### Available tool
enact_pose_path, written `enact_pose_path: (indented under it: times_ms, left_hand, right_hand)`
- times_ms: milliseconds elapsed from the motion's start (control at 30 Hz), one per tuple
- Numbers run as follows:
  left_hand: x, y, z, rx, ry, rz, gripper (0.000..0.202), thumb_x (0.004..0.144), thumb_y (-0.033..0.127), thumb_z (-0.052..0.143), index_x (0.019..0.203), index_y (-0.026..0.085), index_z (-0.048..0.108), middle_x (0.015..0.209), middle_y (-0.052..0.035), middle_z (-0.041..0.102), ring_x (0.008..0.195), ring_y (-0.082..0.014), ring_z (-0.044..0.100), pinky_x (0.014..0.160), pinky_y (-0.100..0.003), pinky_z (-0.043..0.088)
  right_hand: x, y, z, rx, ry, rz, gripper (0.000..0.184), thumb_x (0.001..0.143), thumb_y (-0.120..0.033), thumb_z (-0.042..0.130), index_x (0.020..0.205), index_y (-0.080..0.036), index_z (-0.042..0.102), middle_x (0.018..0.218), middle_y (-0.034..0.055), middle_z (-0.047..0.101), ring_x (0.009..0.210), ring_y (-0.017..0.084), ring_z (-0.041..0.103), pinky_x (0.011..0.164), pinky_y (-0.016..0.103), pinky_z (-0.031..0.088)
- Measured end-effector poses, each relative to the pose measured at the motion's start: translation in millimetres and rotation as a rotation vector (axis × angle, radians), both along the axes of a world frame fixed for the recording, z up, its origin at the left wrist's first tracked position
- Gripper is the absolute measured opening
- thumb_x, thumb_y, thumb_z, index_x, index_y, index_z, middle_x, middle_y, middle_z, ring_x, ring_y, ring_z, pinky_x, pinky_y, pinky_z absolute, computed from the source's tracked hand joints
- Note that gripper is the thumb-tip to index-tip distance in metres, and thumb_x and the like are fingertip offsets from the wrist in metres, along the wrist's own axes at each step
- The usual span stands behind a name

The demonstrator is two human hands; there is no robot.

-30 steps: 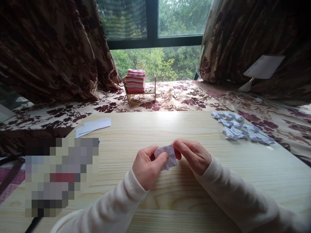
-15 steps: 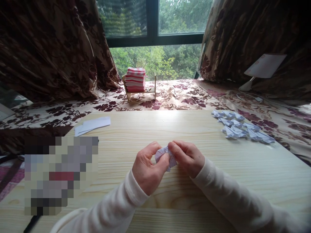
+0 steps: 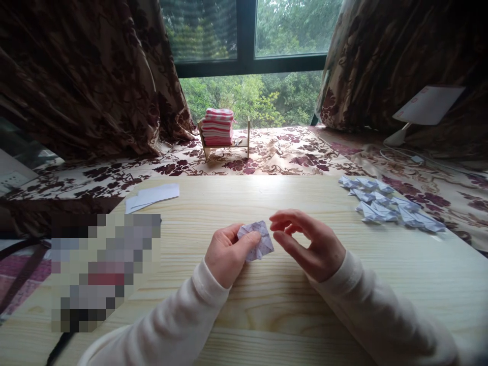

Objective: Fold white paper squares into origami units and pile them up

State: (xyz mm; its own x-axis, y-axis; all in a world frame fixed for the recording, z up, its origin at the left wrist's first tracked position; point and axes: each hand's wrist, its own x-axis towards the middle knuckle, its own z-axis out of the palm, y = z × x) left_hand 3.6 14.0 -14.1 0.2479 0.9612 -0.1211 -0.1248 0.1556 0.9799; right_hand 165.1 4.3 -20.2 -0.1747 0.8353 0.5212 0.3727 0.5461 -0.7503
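Observation:
Between the thumb and fingers of my left hand (image 3: 229, 251) is a small folded piece of paper (image 3: 264, 247), whitish with faint markings and several creases. The thumb presses on its upper face, and the fingers beneath are partly hidden. Just to the right of the paper, my right hand (image 3: 310, 241) hovers apart from it, thumb and fingers spread with nothing between them. Both hands are above the middle of the wooden table (image 3: 251, 315).
Several folded paper pieces (image 3: 381, 201) lie at the table's right back edge. Flat paper strips (image 3: 158, 194) rest at the left back. A blurred-out object (image 3: 107, 269) with a black strap is at left. Beyond stand folded striped cloths (image 3: 218, 127) and a lamp (image 3: 429, 104).
My right hand has let go of the folded paper, moved right and opened. The left hand still grips the paper, more of which now shows. The whole view has shifted slightly.

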Motion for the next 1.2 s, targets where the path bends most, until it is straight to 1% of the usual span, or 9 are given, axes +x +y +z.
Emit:
enact_pose_path:
  times_ms: [100, 300, 467, 633, 700, 833, 933, 1067, 1200]
  left_hand:
    - [-0.7, 0.0, 1.2, 0.006, -0.003, -0.023, 0.019, 0.065, 0.029, 0.067, 0.074, 0.012, 0.069, 0.067, -0.0026, 0.066, 0.063, -0.014, 0.057, 0.061, -0.025, 0.044]
    - [0.2, -1.3, 4.1, 0.023, 0.061, -0.024, 0.017, 0.065, 0.028, 0.064, 0.067, 0.011, 0.065, 0.056, 0.0003, 0.058, 0.054, -0.0104, 0.049, 0.052, -0.022, 0.039]
    - [1.4, -3.3, 7.2, 0.056, 0.117, -0.051, 0.017, 0.066, 0.027, 0.06, 0.067, 0.011, 0.064, 0.056, 0.0002, 0.054, 0.054, -0.0102, 0.045, 0.051, -0.022, 0.037]
    - [1.5, -4.4, 5.1, 0.133, 0.216, -0.052, 0.018, 0.07, 0.027, 0.056, 0.068, 0.011, 0.063, 0.057, -0.0008, 0.052, 0.054, -0.0112, 0.045, 0.052, -0.024, 0.036]
    - [1.0, -4.2, 3.7, 0.158, 0.248, -0.047, 0.018, 0.071, 0.027, 0.055, 0.068, 0.011, 0.063, 0.057, -0.001, 0.052, 0.054, -0.0115, 0.045, 0.052, -0.024, 0.037]
    - [0.8, -4.5, 3.3, 0.192, 0.298, -0.041, 0.016, 0.07, 0.027, 0.057, 0.065, 0.012, 0.06, 0.056, 0.0001, 0.049, 0.053, -0.011, 0.043, 0.05, -0.024, 0.036]
    - [1.6, -5.1, 4.5, 0.201, 0.31, -0.036, 0.016, 0.069, 0.026, 0.057, 0.061, 0.013, 0.057, 0.054, 0.0012, 0.045, 0.052, -0.01, 0.041, 0.048, -0.023, 0.034]
    - [2.1, -4.8, 5.1, 0.193, 0.308, -0.043, 0.016, 0.069, 0.027, 0.056, 0.063, 0.012, 0.058, 0.055, 0.001, 0.045, 0.052, -0.0101, 0.04, 0.048, -0.023, 0.033]
    - [1.3, -3.7, 4.6, 0.149, 0.272, -0.056, 0.017, 0.068, 0.028, 0.056, 0.059, 0.013, 0.056, 0.055, 0.0003, 0.047, 0.053, -0.0105, 0.042, 0.049, -0.024, 0.035]
  right_hand:
    - [-1.8, -1.1, 0.5, 0.036, -0.029, 0.099, 0.022, 0.075, -0.011, 0.056, 0.096, -0.019, 0.055, 0.082, 0.004, 0.062, 0.072, 0.014, 0.058, 0.056, 0.025, 0.049]
    - [-0.8, 1.4, -1.7, 0.061, -0.065, 0.051, 0.025, 0.076, -0.011, 0.055, 0.1, -0.018, 0.055, 0.075, 0.0016, 0.056, 0.066, 0.012, 0.053, 0.053, 0.025, 0.046]
    - [-0.1, 1.3, 1.2, 0.044, -0.054, 0.061, 0.019, 0.076, -0.011, 0.055, 0.094, -0.016, 0.057, 0.07, 0.0, 0.053, 0.06, 0.011, 0.051, 0.051, 0.024, 0.044]
    - [0.3, 1.6, 3.2, -0.016, -0.048, 0.064, 0.004, 0.075, -0.013, 0.056, 0.076, -0.017, 0.057, 0.065, 0.0, 0.054, 0.057, 0.011, 0.051, 0.049, 0.024, 0.044]
    - [0.1, 1.8, 2.5, -0.057, -0.032, 0.061, 0.002, 0.074, -0.014, 0.057, 0.075, -0.016, 0.057, 0.066, 0.0008, 0.055, 0.057, 0.011, 0.051, 0.049, 0.024, 0.044]
    - [-0.8, 1.8, -0.3, -0.145, -0.039, 0.056, 0.01, 0.071, -0.017, 0.058, 0.081, -0.014, 0.059, 0.061, -0.0003, 0.055, 0.054, 0.011, 0.051, 0.046, 0.023, 0.043]
    - [-1.1, 2.1, -1.0, -0.176, -0.037, 0.07, 0.005, 0.071, -0.018, 0.057, 0.074, -0.014, 0.059, 0.056, -0.0015, 0.053, 0.05, 0.009, 0.049, 0.045, 0.021, 0.042]
    - [-0.9, 2.2, 1.0, -0.152, -0.023, 0.075, 0.005, 0.071, -0.018, 0.057, 0.067, -0.016, 0.056, 0.054, -0.0017, 0.053, 0.047, 0.009, 0.047, 0.044, 0.021, 0.041]
    - [-1.5, 1.3, 3.2, -0.058, -0.063, 0.041, 0.009, 0.072, -0.016, 0.057, 0.064, -0.016, 0.055, 0.052, -0.0025, 0.052, 0.046, 0.008, 0.044, 0.044, 0.021, 0.04]
